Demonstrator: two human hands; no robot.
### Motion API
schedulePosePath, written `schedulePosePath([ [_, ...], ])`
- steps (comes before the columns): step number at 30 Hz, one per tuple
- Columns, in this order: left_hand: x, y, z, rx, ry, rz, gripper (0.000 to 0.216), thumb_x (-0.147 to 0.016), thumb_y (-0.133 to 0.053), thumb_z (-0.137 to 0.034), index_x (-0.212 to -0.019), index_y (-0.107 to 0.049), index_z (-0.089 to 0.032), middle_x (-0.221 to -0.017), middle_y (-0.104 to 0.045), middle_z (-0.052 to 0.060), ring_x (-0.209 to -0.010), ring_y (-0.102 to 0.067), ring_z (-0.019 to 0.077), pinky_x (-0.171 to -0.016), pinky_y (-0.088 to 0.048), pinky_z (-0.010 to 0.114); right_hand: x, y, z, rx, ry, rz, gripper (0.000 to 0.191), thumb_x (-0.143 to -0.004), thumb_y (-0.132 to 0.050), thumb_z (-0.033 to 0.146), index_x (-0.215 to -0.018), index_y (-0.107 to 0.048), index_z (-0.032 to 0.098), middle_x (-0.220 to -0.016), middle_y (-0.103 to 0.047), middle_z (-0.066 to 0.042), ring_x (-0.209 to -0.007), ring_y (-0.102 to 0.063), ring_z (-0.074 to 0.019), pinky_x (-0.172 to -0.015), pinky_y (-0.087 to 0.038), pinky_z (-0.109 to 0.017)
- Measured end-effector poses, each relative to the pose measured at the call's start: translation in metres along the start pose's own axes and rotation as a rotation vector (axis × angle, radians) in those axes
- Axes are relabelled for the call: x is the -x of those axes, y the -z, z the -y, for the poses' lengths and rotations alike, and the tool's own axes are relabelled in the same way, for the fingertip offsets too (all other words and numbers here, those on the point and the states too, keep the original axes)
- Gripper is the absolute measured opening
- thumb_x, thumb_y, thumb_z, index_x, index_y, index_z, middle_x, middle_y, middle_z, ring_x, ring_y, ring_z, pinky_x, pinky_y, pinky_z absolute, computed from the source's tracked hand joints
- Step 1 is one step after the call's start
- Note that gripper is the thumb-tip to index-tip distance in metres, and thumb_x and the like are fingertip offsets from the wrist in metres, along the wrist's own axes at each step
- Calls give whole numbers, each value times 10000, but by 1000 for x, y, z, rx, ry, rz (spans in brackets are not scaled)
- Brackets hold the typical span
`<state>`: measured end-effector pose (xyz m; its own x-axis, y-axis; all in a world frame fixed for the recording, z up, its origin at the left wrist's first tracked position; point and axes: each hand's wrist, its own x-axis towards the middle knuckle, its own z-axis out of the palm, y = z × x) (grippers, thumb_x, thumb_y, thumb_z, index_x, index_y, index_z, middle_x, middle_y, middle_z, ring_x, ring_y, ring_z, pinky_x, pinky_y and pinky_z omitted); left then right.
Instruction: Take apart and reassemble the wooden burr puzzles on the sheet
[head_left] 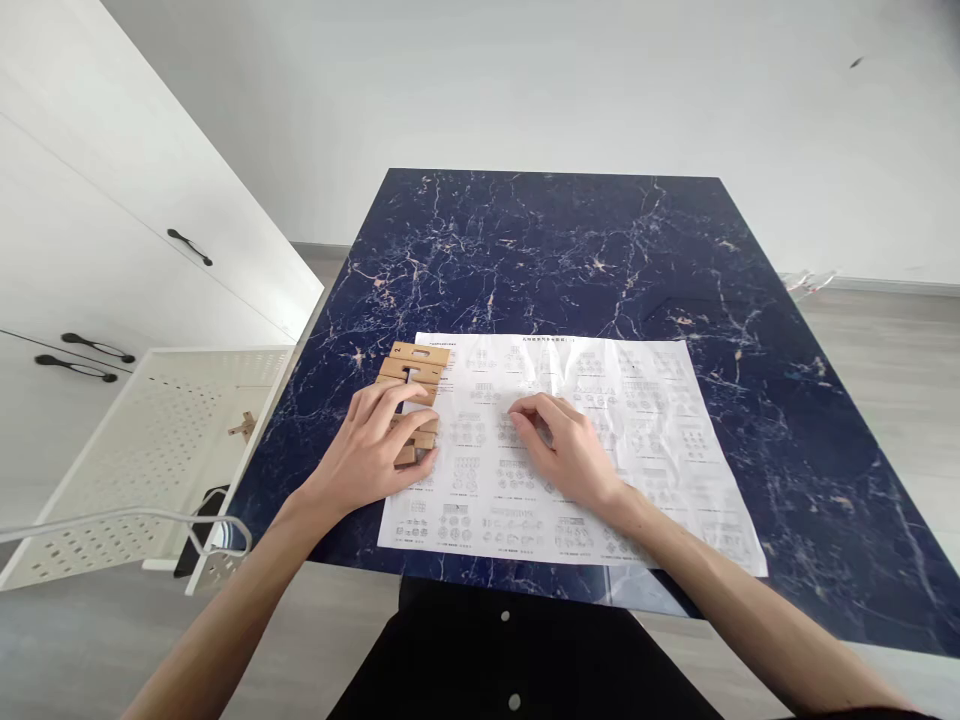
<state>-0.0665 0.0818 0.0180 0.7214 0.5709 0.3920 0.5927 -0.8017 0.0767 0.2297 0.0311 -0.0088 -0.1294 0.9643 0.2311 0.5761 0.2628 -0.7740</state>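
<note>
A row of flat wooden puzzle pieces (415, 375) lies at the left edge of a white printed instruction sheet (645, 420) on the dark blue marble table (570, 250). My left hand (375, 450) rests on the nearer wooden pieces, fingers curled over them and covering the lower ones. My right hand (562, 445) lies on the middle of the sheet, fingers bent with the tips pressing the paper, nothing visible in it.
A white perforated trolley basket (142, 450) stands left of the table with a small wooden piece (243, 427) inside and a dark object (196, 540) below. White cabinet doors with black handles (189, 246) fill the far left. Grey floor surrounds the table.
</note>
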Motion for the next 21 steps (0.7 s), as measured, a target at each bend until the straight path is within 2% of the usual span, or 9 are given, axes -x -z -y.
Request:
schedulePosePath([
  [4,-2,4,-8,-4,8,-4,313,-970,-713,-288,-1265,-691,-185,-1383,-668,192,-1292,-604,400,-1076,-504,598,0,0,0,-8,-21,16,148,-1121,-543,264,-1092,-685,235,-1012,-775,-77,-897,-694,-247,-801,-565,-394],
  [10,-23,-9,-32,23,-57,-14,264,-1031,-694,-284,-1270,-694,-173,-1353,-689,176,-1273,-620,372,-1058,-539,561,-3,-1,1,-2,-2,-3,133,-1106,-560,239,-1055,-682,240,-970,-776,-67,-856,-700,-249,-795,-555,-392],
  [14,-36,-13,-38,30,-75,-35,205,-1059,-672,-242,-1256,-683,-186,-1342,-695,152,-1272,-633,351,-1081,-548,554,-5,-2,2,2,24,-11,156,-1103,-545,211,-1018,-672,240,-917,-770,-48,-797,-696,-235,-799,-537,-391],
  [17,-48,-14,-42,78,-78,-57,153,-1061,-653,-204,-1212,-671,-186,-1232,-714,120,-1150,-684,298,-1036,-578,493,-6,-3,2,-25,22,-22,161,-1095,-551,201,-995,-672,236,-907,-769,-41,-790,-692,-230,-797,-527,-387],
  [21,-67,-22,-48,177,-67,-17,98,-1080,-611,-209,-1171,-637,-187,-1085,-734,75,-966,-726,239,-880,-613,395,-6,-5,1,-56,4,-24,155,-1083,-552,204,-990,-672,233,-886,-764,-35,-770,-676,-220,-743,-511,-357],
])
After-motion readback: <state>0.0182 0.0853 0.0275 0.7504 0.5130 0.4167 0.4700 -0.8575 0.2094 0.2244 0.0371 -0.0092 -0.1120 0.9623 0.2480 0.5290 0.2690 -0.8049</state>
